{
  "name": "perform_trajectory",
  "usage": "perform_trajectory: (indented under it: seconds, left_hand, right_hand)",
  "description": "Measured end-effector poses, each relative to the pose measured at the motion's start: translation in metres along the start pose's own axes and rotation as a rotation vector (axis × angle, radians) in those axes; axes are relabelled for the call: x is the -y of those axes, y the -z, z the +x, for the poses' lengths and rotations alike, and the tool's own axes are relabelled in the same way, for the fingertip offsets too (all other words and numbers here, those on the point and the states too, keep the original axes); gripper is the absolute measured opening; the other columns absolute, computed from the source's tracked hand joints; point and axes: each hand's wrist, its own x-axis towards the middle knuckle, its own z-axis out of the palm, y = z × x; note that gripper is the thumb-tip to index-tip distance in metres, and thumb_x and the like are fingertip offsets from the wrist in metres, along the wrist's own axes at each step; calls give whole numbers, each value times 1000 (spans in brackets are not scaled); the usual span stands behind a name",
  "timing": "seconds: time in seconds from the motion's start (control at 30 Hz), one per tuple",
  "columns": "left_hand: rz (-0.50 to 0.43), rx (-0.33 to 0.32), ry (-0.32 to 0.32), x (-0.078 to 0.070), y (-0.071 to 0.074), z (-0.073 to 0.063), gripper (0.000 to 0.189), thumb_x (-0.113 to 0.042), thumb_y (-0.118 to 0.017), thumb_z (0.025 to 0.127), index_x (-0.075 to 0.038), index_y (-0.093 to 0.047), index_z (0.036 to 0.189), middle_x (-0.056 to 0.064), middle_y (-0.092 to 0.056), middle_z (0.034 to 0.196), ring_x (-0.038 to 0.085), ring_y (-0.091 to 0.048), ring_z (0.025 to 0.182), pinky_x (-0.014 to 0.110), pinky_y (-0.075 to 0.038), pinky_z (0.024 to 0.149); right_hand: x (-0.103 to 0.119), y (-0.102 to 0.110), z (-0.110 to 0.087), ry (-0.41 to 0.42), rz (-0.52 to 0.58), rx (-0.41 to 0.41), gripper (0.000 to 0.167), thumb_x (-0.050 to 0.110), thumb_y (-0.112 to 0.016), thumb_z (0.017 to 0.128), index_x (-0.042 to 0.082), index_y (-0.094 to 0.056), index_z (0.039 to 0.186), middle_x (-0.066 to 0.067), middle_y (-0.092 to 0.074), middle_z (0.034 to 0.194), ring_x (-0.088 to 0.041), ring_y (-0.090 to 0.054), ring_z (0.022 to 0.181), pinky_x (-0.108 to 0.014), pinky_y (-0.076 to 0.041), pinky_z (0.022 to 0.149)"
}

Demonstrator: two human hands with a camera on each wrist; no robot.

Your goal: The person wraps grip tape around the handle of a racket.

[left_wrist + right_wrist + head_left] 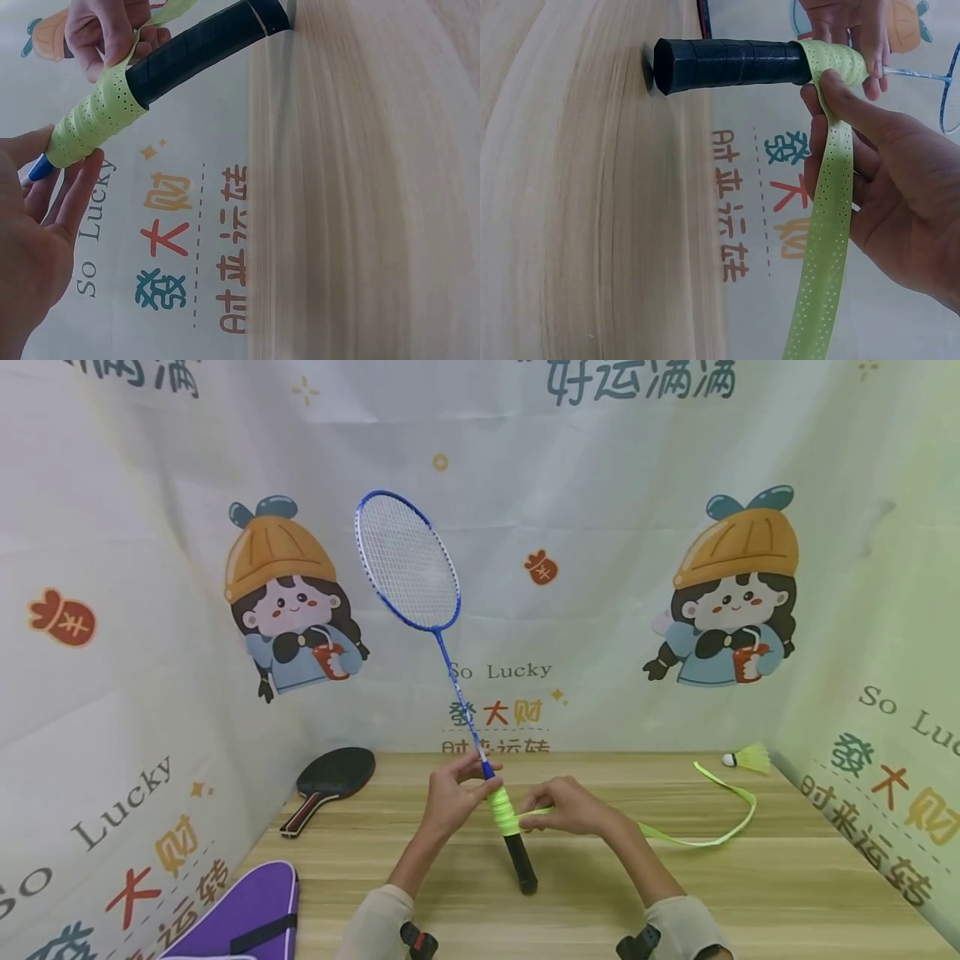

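A blue badminton racket (pixel 467 710) stands tilted, its strung head up and its black handle end (pixel 521 864) low over the table. Yellow-green perforated grip tape (pixel 97 116) is wound round the upper part of the handle; the lower part is bare black. My left hand (pixel 452 793) pinches the racket at the top of the wound tape, between thumb and fingers. Close to the lower edge of the winding, my right hand (pixel 573 806) pinches the loose tape (pixel 829 195), which trails off to the right across the table.
A black table tennis bat (pixel 337 772) lies at the back left. In the front left corner is a purple racket case (pixel 258 910) with a black strap. A yellow shuttlecock (pixel 747 759) lies at the back right, beyond the tape's free end. Printed cloth surrounds the wooden table (pixel 810 893).
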Motion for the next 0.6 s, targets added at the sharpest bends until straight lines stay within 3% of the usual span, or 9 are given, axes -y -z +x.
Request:
perform_trajectory:
  seconds: [0.27,0.47,0.53,0.6]
  left_hand:
    - [-50,32,48,1,-1,0,44,13,-76,86,9,-64,128,29,-73,110,52,-68,107,24,-60,78]
    - [-130,38,77,2,-2,-2,44,17,-73,86,8,-63,127,28,-74,111,51,-68,106,22,-60,76]
    - [-137,40,80,3,-1,-2,42,14,-75,86,5,-65,126,24,-75,111,48,-70,106,22,-60,75]
    - [-130,37,77,2,1,-2,40,9,-78,86,3,-66,123,21,-76,111,45,-71,106,23,-60,74]
  right_hand:
    - [-2,-9,2,-15,3,-18,14,26,-79,94,13,-76,100,9,-77,86,-11,-75,83,-26,-59,74]
    - [1,-9,2,-9,69,13,26,20,-78,95,4,-68,113,1,-78,89,-23,-77,86,-26,-58,71]
    - [2,-8,2,7,51,26,32,20,-76,96,2,-67,121,1,-78,88,-23,-77,86,-25,-58,72]
    - [3,-7,2,38,3,52,28,21,-73,99,3,-70,120,3,-77,86,-20,-75,83,-25,-57,73]
